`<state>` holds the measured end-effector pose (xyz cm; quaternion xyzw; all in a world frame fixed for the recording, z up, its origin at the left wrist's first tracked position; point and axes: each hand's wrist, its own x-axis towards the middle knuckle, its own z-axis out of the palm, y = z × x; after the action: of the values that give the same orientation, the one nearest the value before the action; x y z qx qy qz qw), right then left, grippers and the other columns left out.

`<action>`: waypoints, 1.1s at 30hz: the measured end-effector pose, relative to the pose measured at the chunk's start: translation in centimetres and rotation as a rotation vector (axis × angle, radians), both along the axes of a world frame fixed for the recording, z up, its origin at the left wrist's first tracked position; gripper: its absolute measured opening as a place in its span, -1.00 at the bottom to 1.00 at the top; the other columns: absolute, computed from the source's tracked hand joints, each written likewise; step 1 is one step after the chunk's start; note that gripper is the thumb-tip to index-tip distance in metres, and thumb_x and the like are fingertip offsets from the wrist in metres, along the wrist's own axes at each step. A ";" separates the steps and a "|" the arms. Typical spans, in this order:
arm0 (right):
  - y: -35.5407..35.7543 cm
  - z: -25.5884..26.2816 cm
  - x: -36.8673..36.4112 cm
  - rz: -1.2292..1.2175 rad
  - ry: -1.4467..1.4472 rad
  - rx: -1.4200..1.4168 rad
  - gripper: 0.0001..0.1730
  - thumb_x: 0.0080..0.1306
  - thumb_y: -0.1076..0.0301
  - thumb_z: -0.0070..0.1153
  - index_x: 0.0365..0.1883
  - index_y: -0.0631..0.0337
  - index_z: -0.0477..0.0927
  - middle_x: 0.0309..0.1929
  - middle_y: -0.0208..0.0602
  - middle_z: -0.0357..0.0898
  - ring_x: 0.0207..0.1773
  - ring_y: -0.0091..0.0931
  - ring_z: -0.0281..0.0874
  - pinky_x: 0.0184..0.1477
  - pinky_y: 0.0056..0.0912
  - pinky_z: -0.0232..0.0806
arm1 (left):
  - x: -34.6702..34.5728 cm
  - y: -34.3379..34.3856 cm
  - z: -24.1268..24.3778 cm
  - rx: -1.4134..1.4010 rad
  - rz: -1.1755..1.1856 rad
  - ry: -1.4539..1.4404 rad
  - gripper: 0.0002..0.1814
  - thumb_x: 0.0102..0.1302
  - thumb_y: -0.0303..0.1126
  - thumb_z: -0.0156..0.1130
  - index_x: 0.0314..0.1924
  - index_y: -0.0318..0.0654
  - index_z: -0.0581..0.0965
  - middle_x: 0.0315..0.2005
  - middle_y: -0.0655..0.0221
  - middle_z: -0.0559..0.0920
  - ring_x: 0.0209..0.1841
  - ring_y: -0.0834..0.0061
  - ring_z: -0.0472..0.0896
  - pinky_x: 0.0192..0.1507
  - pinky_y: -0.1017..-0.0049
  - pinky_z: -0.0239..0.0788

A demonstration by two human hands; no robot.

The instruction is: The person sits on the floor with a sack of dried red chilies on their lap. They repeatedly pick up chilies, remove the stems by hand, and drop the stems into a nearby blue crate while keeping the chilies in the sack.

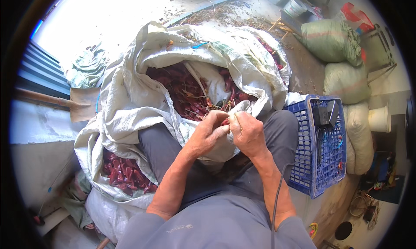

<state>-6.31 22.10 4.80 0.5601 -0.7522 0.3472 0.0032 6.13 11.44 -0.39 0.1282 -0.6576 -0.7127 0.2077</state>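
Observation:
Between my knees, my left hand [208, 133] pinches a small dark-red dried chili pepper [225, 121], mostly covered by the fingers. My right hand [247, 132] meets it there, thumb and forefinger pressed together at the pepper's end; what those fingertips grip is hidden. Just beyond both hands gapes a large white woven sack [152, 57] with its rim folded back. Dried red chilies with pale stems [191, 99] lie inside it. By my left thigh, another white woven sack [89, 148] holds stemless-looking red chili pods [125, 172].
A blue plastic crate [300, 145] stands on its side at my right, black devices [325, 114] on it. Stuffed sacks [331, 41] line the right wall. A shovel [84, 103] leans at left. Plant debris [214, 15] litters the floor ahead. A cable [279, 190] runs along my right arm.

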 end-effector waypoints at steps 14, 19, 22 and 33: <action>1.0 -0.1 0.7 0.258 -0.222 0.091 -0.63 0.45 0.27 0.13 -0.54 0.26 0.49 -0.57 -0.04 0.48 -0.52 -0.09 0.49 -0.48 -0.14 0.29 | 4.0 2.2 2.0 -0.509 0.114 -0.235 -0.86 0.38 -0.47 0.19 -0.10 -0.30 0.49 -0.42 0.08 0.56 -0.33 -0.04 0.54 -0.25 0.17 0.37; 1.1 -1.0 1.8 0.230 -0.862 -0.008 -0.59 0.52 0.24 0.06 -0.55 0.23 0.46 -0.64 -0.29 0.39 -0.61 -0.42 0.41 -0.53 -0.29 0.23 | 4.3 4.8 2.7 0.194 0.243 -0.141 -0.84 0.52 -0.35 0.14 -0.12 -0.31 0.50 -0.51 0.54 0.45 -0.49 0.67 0.40 -0.47 0.55 0.20; 2.0 -0.7 2.2 0.149 -1.440 -0.002 -0.58 0.56 0.21 0.01 -0.53 0.16 0.46 -0.64 -0.48 0.29 -0.61 -0.61 0.26 -0.57 -0.43 0.13 | 3.5 5.3 3.1 0.683 0.189 0.009 -0.86 0.53 -0.33 0.12 -0.09 -0.24 0.52 -0.53 0.57 0.41 -0.62 0.76 0.19 -0.58 0.64 -0.06; 3.0 -3.0 -5.6 0.147 -2.159 -0.574 -0.53 0.56 0.07 0.00 -0.55 0.07 0.37 -0.59 -0.43 0.37 -0.63 -0.57 0.30 -0.62 -0.52 0.17 | -0.8 -0.2 2.8 0.398 0.293 -0.067 -0.85 0.52 -0.31 0.15 -0.22 -0.19 0.47 -0.58 0.53 0.43 -0.60 0.69 0.30 -0.56 0.60 0.12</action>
<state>-11.87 25.07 1.81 -0.0132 -0.2177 0.8112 -0.5426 5.29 11.24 2.41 0.2843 -0.4852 -0.7858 0.2576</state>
